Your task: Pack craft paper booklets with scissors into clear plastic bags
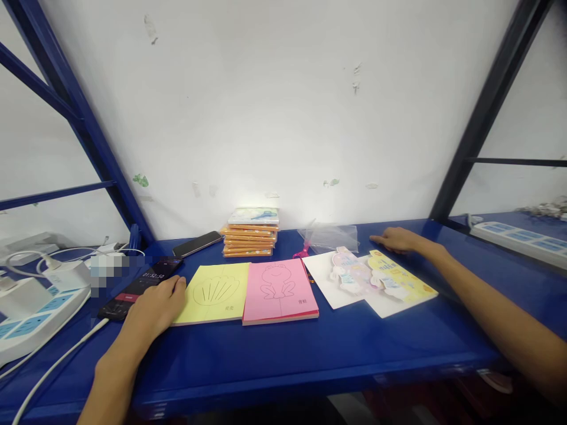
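My left hand [158, 302] rests palm down, fingers loosely apart, between a black phone [153, 275] and a yellow paper pad [217, 294] with a shell outline; it grips nothing. Touching that pad on its right is a pink pad [279, 289] with a frog outline. Farther right, my right hand [397, 240] lies on the table with its index finger stretched out, holding nothing. Near its fingertips is a clear plastic bag [332, 237]. Two printed cards with cartoon figures, one white and lilac [345, 274], one yellow [396, 277], lie in front of this hand.
Behind the pads rise stacked orange packets [250, 241] beside a second phone [198, 242]. Pink scissors [303, 250] lie by the bag. White power strips [38, 319] with cables crowd the left; another strip [522, 241] sits right. Blue posts [84, 127] flank the blue table [274, 354].
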Available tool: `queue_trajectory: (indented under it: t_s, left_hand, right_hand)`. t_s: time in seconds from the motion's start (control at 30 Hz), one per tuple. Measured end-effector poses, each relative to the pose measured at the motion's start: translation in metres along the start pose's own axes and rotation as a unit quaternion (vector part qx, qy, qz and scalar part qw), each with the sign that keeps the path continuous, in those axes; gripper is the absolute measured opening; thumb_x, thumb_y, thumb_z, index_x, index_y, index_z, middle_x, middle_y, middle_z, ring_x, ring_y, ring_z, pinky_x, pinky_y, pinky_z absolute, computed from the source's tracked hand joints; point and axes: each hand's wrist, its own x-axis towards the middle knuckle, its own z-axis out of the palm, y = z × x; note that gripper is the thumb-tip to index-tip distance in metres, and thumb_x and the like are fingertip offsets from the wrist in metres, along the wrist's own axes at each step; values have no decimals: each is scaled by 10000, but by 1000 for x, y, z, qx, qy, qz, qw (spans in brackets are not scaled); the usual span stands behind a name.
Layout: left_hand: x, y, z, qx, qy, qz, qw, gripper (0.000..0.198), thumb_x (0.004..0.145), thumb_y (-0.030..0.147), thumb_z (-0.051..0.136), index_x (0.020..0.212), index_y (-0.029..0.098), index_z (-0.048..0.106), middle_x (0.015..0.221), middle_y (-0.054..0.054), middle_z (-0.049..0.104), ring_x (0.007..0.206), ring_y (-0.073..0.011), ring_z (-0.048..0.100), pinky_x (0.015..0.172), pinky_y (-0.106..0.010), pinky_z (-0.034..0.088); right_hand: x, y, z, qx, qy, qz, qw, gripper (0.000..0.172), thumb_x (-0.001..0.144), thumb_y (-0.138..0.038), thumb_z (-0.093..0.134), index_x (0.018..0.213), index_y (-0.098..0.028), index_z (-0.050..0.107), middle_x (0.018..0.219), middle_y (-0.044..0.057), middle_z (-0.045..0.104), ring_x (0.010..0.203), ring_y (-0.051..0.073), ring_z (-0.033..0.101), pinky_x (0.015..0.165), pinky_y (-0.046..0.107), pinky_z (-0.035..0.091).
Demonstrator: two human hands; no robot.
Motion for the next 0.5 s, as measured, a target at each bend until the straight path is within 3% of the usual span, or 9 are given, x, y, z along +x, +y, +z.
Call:
queue_trajectory:
  t_s: [0.5]
  left_hand:
    - [1,-3,2,-1,5,2,1000,583,950,494,266,1144,169,709,1137,-212,758,1097,-440,680,943,-535,477]
  right_hand:
    - [0,-1,0,0,2,5,1000,656,1028,-584,298,525,-195,458,565,108,589,441,177,535,609,340,448]
